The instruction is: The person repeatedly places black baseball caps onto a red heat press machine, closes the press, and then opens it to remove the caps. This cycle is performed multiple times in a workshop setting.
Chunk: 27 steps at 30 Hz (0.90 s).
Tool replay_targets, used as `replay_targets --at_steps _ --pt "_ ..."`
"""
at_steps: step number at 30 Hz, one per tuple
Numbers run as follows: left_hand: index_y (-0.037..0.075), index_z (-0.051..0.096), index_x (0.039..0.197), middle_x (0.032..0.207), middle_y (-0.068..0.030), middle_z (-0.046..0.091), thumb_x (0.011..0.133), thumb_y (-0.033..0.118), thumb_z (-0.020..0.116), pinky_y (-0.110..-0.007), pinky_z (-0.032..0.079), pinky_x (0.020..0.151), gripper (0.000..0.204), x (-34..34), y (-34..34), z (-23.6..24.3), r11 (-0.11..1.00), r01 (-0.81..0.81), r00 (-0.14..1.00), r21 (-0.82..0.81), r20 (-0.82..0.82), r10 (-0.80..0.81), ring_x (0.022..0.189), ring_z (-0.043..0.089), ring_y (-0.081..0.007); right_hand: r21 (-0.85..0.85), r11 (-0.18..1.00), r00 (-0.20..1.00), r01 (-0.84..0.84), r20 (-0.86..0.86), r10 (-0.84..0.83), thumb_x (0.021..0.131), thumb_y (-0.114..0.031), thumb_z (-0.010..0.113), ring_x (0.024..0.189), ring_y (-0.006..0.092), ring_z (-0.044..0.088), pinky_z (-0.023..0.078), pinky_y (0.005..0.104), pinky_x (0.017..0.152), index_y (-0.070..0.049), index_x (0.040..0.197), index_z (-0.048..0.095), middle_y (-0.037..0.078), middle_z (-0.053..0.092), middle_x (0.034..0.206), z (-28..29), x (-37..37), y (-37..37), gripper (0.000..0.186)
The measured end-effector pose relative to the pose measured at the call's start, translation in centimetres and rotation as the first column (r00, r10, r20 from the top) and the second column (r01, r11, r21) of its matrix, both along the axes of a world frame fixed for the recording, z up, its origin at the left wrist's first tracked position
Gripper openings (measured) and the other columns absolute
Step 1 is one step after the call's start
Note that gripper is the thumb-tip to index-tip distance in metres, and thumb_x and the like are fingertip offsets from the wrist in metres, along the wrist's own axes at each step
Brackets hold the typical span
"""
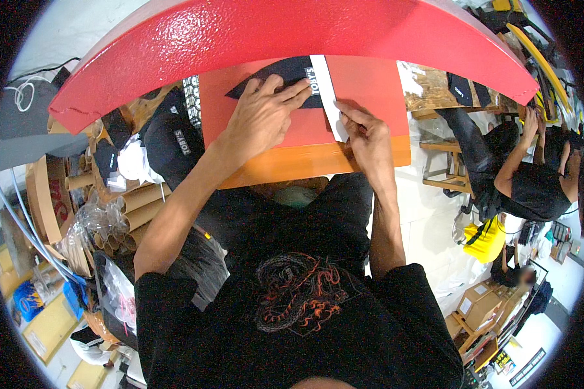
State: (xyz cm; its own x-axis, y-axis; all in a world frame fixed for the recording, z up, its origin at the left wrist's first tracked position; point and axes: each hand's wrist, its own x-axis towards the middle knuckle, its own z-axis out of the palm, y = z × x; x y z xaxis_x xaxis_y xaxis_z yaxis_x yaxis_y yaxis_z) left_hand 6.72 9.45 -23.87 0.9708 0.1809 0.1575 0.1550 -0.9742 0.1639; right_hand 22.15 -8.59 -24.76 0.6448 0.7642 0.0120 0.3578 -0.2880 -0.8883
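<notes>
A black fabric piece (242, 88) with a small printed label lies on a red pad (222, 117) with an orange front edge (266, 165). My left hand (261, 117) rests over that fabric, fingers stretched toward the label and touching it, partly covering the piece. A white strip (326, 87) runs from under the red bar over the pad, beside the label. My right hand (366, 136) is at the strip's lower part, index finger on it and thumb curled close, pinching it.
A textured red bar (292, 26) arches above the pad. Black caps (169, 129), cardboard tubes (143, 207) and clear plastic crowd the left. A wooden stool (441, 165), a yellow bag (483, 240) and co-workers (532, 185) are at right, with boxes (479, 305) lower down.
</notes>
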Motion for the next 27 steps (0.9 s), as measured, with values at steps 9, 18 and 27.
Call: replay_targets --at_steps 9,18,27 --pt "0.013 0.052 0.15 0.156 0.003 0.051 0.081 0.008 0.066 -0.046 0.044 0.098 0.07 0.0 0.2 -0.2 0.999 0.018 1.0 0.032 -0.014 -0.017 0.11 0.051 -0.026 -0.012 1.0 0.981 -0.001 -0.191 -0.001 0.103 -0.009 0.062 0.07 0.0051 0.054 0.046 0.0225 0.06 -0.009 0.129 0.073 0.0 0.073 0.1 0.7 0.5 -0.1 0.028" --pt "0.014 0.052 0.15 0.156 0.0035 0.051 0.082 0.009 0.067 -0.044 0.043 0.098 0.07 0.0 0.3 -0.3 0.998 0.029 1.0 0.054 -0.01 -0.029 0.109 0.051 -0.0253 0.013 1.0 0.986 0.001 -0.164 0.001 0.099 0.0 0.06 0.073 0.0112 0.057 0.05 0.029 0.062 -0.003 0.126 0.073 0.007 0.071 0.096 0.6 0.2 0.1 0.03" --pt "0.015 0.053 0.149 0.156 0.0037 0.051 0.082 0.009 0.066 -0.046 0.043 0.098 0.068 0.1 0.6 -0.7 0.998 0.035 0.999 0.058 -0.002 -0.035 0.11 0.051 -0.0259 -0.043 0.999 0.998 0.006 -0.055 -0.008 0.098 0.0 0.061 0.078 0.0133 0.063 0.054 0.0317 0.07 -0.004 0.125 0.073 0.014 0.075 0.098 0.8 0.1 0.1 0.03"
